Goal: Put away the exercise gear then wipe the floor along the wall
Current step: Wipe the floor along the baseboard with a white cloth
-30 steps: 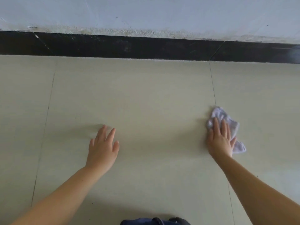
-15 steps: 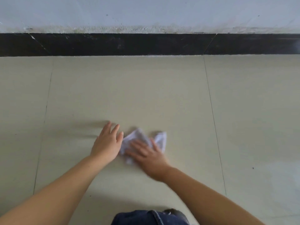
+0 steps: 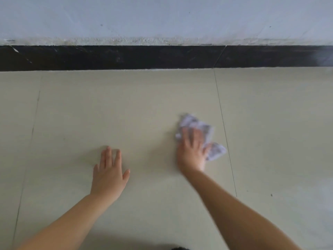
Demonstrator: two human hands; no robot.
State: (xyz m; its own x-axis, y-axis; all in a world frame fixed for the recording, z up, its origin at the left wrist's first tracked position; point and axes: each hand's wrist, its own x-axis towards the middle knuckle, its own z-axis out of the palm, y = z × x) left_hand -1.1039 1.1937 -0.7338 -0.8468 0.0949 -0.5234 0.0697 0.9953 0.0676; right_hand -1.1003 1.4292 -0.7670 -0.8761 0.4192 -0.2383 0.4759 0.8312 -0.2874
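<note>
Head view: our right hand (image 3: 191, 152) flat on white cloth (image 3: 198, 134), fingers straight, pressing it to beige tile floor (image 3: 144, 109), blurred. Our left hand (image 3: 109, 173) flat on floor, fingers spread, well apart from cloth. Black baseboard (image 3: 126, 57) beyond.
</note>
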